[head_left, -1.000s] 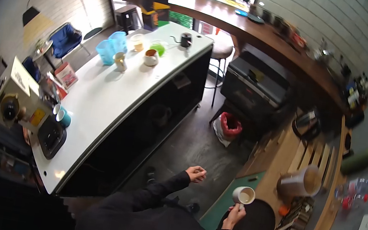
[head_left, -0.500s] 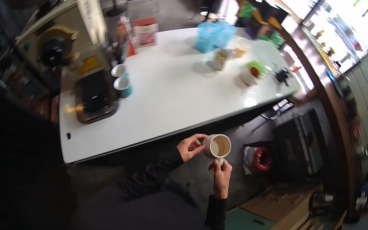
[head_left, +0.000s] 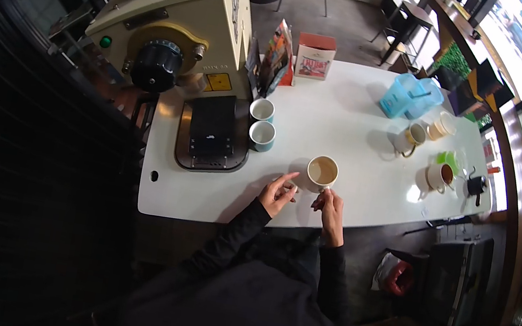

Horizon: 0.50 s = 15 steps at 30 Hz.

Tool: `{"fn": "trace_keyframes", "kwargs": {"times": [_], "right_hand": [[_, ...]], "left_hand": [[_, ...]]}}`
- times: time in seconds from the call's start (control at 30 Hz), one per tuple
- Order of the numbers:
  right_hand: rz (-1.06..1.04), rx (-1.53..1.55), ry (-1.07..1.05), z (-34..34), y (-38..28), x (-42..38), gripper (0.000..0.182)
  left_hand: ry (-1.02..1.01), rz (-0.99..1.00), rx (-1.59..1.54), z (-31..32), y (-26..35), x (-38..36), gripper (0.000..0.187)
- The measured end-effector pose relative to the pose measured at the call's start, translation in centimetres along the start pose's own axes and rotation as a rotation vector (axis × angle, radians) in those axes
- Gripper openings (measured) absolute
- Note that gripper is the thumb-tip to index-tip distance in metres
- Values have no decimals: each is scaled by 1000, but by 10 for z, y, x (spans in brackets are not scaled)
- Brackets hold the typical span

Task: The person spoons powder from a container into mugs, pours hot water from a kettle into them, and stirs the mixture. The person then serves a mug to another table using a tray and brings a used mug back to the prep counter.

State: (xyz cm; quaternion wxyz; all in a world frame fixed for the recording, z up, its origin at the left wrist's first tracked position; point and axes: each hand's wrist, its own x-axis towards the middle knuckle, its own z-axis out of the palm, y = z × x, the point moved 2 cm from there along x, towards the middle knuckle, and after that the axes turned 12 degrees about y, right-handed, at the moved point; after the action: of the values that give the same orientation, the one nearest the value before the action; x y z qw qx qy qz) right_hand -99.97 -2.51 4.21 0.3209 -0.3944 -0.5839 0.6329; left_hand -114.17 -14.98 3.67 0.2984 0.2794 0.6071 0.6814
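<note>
A cream mug [head_left: 322, 172] is over the near part of the white table [head_left: 322, 125], its opening facing up. Its handle is pinched in the fingers of my right hand [head_left: 331, 214]. Just left of the mug, my left hand [head_left: 277, 195] has thumb and fingers apart, holding nothing, with a gap between it and the mug. Two blue-and-white cups [head_left: 262, 135] stand close together at the left, beside the black scale-like plate [head_left: 213, 129] of the large beige machine [head_left: 180, 25].
Behind the cups are upright bags [head_left: 278, 62] and a red-and-white box [head_left: 315, 58]. Farther right stand blue containers [head_left: 411, 97], a glass mug [head_left: 410, 139], a beige cup [head_left: 442, 126], a white mug [head_left: 439, 177] and a small black pot [head_left: 477, 186].
The mug has moved from in front of the table edge to over the tabletop, in my right hand. My left hand has come off its side. The view has turned and the machine looks nearer.
</note>
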Motion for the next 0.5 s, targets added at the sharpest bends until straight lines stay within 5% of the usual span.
{"fn": "trace_keyframes", "kwargs": {"times": [0.5], "right_hand": [[12,34,-282,45,-15,190,40]], "left_hand": [[269,-99,-19,38,6,46,46]]}}
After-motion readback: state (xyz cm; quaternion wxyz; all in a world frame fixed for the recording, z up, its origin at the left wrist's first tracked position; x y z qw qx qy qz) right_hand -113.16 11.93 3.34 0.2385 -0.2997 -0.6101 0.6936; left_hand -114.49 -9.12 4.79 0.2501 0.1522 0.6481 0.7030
